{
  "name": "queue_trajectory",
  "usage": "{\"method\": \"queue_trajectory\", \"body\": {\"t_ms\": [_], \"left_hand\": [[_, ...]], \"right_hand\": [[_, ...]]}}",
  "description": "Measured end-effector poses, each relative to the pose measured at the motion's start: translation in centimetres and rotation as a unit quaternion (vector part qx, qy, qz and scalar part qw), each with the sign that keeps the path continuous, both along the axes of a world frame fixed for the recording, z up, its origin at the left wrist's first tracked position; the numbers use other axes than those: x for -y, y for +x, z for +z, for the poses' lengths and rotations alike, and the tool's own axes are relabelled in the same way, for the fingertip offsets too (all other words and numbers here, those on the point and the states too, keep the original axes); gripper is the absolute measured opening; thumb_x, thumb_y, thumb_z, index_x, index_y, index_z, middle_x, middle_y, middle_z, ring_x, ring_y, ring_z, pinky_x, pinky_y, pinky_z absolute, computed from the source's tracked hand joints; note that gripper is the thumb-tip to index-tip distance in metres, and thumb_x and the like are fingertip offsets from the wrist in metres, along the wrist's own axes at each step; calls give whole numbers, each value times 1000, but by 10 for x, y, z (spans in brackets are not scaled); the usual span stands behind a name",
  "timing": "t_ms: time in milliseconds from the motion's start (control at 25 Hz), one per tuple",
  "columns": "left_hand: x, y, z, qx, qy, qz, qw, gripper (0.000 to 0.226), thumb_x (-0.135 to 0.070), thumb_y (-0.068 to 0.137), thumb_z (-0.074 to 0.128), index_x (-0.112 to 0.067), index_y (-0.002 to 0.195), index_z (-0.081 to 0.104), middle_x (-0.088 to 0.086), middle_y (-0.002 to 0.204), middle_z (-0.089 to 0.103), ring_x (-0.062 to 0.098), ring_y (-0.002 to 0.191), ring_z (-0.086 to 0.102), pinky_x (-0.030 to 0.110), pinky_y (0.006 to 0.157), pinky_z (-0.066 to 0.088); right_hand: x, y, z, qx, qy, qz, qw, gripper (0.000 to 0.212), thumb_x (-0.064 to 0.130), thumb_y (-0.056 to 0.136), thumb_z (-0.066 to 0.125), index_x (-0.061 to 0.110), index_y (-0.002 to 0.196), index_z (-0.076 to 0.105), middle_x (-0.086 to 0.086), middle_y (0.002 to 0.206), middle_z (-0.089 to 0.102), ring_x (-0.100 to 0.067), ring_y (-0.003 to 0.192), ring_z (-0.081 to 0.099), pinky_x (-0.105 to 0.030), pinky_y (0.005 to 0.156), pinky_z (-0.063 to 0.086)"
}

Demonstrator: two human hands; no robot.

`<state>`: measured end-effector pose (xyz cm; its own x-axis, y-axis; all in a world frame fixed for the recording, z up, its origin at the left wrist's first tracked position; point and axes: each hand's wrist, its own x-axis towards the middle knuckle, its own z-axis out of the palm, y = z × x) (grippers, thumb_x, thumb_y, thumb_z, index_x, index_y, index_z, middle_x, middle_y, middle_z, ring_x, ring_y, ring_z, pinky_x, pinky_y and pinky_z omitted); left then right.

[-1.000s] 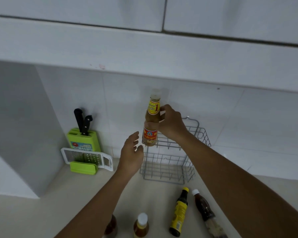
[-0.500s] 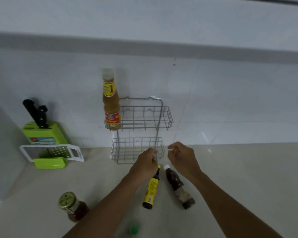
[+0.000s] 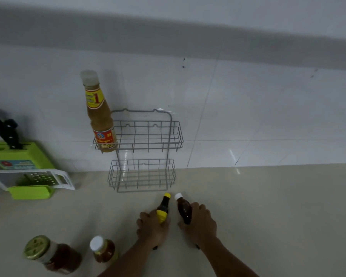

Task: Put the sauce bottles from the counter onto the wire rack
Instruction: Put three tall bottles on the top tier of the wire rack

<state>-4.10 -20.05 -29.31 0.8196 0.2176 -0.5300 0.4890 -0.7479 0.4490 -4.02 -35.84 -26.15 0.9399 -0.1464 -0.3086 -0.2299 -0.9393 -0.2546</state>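
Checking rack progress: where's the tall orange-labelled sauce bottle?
Head view: tall sauce bottle stands upright at the left end of the wire rack's upper basket, against the wall.

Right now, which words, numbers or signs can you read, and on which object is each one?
"1": on the yellow neck label of the tall bottle standing in the wire rack.
Lower red label of that bottle: print too blurred to read.
Knife block sticker: blurred.
Bottles under the left hand and right hand: labels hidden.

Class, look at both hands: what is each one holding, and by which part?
The left hand grips the yellow-capped bottle round its lower body; the right hand grips the white-capped dark bottle round its lower body too.
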Motion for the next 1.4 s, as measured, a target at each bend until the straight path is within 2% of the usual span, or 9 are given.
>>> {"method": "queue_trajectory", "body": {"t_ms": [280, 400, 520, 680, 840, 920, 1040, 1160, 1400], "left_hand": [[-8, -8, 2, 68, -130, 55, 988, 48, -39, 98, 47, -17, 140, 39, 7, 123, 53, 26, 111, 55, 39, 93, 48], [-14, -15, 39, 118, -240, 95, 959, 41, -29, 96, 54, -23, 134, 40, -3, 98, 63, 13, 86, 63, 31, 71, 52], [-24, -10, 90, 176, -330, 107, 921, 41, -21, 90, 65, -30, 126, 47, 5, 94, 67, 22, 84, 69, 42, 76, 58], [-45, -5, 179, 261, -413, 94, 867, 43, -11, 86, 68, -34, 118, 50, 12, 97, 70, 24, 80, 73, 36, 71, 61], [-71, 29, 257, 348, -398, 47, 848, 51, -34, 83, 71, -38, 126, 44, 0, 110, 69, 22, 102, 69, 42, 90, 57], [-76, 48, 292, 376, -380, 29, 845, 47, -45, 92, 57, -30, 134, 41, -4, 117, 61, 7, 109, 61, 24, 89, 53], [-84, 70, 328, 453, -194, 10, 870, 40, -37, 101, 44, -17, 135, 39, 0, 120, 57, -8, 94, 53, -6, 66, 34], [-90, 86, 327, 455, -95, 0, 885, 43, -40, 99, 49, -18, 135, 40, 0, 123, 62, 10, 99, 57, 7, 65, 32], [-92, 96, 289, 429, -103, -5, 897, 40, -18, 95, 61, -6, 128, 42, 1, 104, 52, 14, 94, 52, 17, 79, 39]], "right_hand": [[8, 11, -14, -54, 44, -31, 997, 40, 35, 78, 71, 16, 112, 61, -5, 117, 57, -25, 111, 57, -34, 91, 52], [11, 10, -7, -56, 149, -85, 984, 26, 32, 71, 70, 17, 92, 69, 0, 90, 72, -18, 81, 70, -33, 73, 60], [9, 6, 16, -7, 234, -108, 966, 24, 32, 72, 76, 25, 94, 71, 11, 81, 71, -3, 71, 65, -15, 54, 46], [-8, 11, 76, 79, 362, -86, 925, 31, 22, 71, 85, 27, 99, 73, 7, 89, 76, -11, 80, 71, -26, 65, 57], [-30, 24, 155, 151, 497, -6, 855, 34, 3, 74, 85, 20, 101, 73, 1, 91, 80, -16, 86, 77, -28, 67, 62], [-40, 32, 190, 179, 525, 27, 831, 34, 2, 75, 84, 19, 103, 72, 2, 96, 79, -11, 88, 76, -23, 67, 60], [-54, 40, 224, 230, 522, 58, 819, 34, 5, 74, 86, 22, 102, 74, 6, 93, 80, -5, 86, 75, -19, 70, 60], [-64, 57, 241, 275, 493, 74, 822, 35, 12, 72, 89, 19, 104, 75, 9, 91, 79, -3, 84, 74, -16, 69, 58], [-76, 112, 265, 315, 436, 95, 838, 47, 19, 71, 90, 18, 114, 73, 8, 100, 77, -2, 92, 72, -20, 79, 58]]}}
